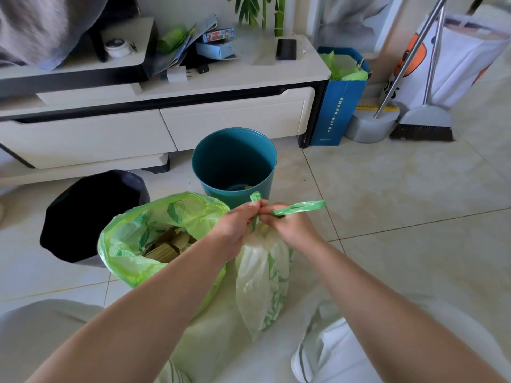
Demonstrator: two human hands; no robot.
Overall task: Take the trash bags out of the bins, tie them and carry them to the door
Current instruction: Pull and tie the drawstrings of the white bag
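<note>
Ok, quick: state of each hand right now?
Left hand: closed, pinching one green tie strip of the pale trash bag.
Right hand: closed, gripping the bag's other tie strip.

A tall blue paper carrier bag (336, 111) bears a vertical column of white Chinese characters down its front and a smaller printed line near its bottom edge. Both are too small to read. A large white shopping bag with an orange print (470, 51) shows bold dark letters at its lower left, perhaps ending in "S". Lettering on a small colourful flat box (218, 35) is illegible.
</note>
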